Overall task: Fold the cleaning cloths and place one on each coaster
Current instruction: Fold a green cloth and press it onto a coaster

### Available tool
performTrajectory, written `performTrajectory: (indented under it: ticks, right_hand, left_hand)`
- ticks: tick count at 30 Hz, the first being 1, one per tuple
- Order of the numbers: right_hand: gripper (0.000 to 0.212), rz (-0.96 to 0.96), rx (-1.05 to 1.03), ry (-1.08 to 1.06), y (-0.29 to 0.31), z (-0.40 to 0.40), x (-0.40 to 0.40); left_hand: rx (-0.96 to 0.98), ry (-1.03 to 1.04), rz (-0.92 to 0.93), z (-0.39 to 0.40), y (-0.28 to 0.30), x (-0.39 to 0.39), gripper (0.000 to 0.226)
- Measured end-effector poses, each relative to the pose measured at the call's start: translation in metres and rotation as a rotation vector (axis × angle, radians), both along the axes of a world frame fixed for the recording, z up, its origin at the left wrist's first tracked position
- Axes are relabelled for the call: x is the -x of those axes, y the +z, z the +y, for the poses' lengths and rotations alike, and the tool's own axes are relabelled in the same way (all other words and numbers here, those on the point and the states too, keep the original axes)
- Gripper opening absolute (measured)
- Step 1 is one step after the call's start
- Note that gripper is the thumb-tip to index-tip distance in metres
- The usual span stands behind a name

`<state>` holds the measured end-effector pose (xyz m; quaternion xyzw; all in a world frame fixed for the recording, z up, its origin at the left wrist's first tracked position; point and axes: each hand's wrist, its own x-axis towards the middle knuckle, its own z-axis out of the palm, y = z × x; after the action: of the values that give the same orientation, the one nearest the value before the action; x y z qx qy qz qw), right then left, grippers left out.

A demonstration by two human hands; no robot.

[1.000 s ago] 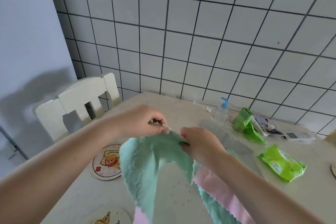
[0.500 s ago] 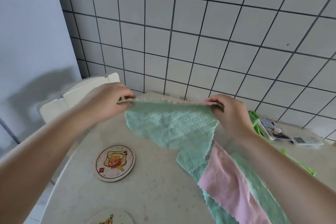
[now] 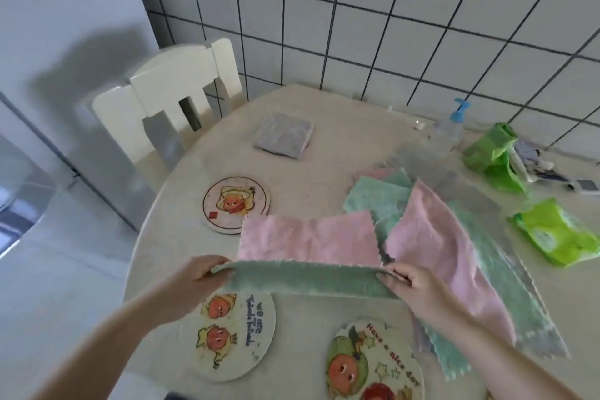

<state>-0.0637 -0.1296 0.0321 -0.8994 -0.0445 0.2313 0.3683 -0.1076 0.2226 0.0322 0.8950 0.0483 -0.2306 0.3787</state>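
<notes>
Right now both hands hold one two-sided cleaning cloth, mint green on the near face and pink on the far face [image 3: 308,279], stretched between them just above the pale speckled surface [image 3: 324,127]. The left hand [image 3: 198,282] pinches the cloth's left end with thumb on top and fingers curled beneath, and the right hand [image 3: 412,282] is closed on its right end in the same way. The pink part lies flat on the surface beyond the hands, its far left corner overlapping a round cartoon coaster [image 3: 235,203]. Two more round cartoon coasters sit nearer the person, one below the left hand [image 3: 227,338] and one with red lettering to its right [image 3: 373,364]; both are bare. A loose heap of pink and green cloths [image 3: 454,230] sprawls to the right, touching the held cloth. Farther back lies a folded grey cloth [image 3: 282,135], well apart from every coaster. A white wooden chair [image 3: 168,91] stands at the surface's far left edge.
</notes>
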Motion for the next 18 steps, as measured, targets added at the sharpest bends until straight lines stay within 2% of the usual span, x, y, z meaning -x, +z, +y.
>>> performTrajectory:
  ticks: [3,7,18]
  right_hand:
    - [0.035,0.159,0.082,0.063,-0.03,0.001,0.017]
    - [0.027,0.256,0.099,0.056,-0.046,0.0,0.023]
    - [0.012,0.138,0.191,-0.088,-0.064,0.003,-0.035]
  left_hand:
    - [-0.005,0.014,0.228,-0.001,-0.034,0.019,0.016]
    - [0.013,0.053,0.326,-0.005,-0.046,0.023,0.015]
    - [0.049,0.299,0.188,-0.015,-0.079,-0.043,0.028]
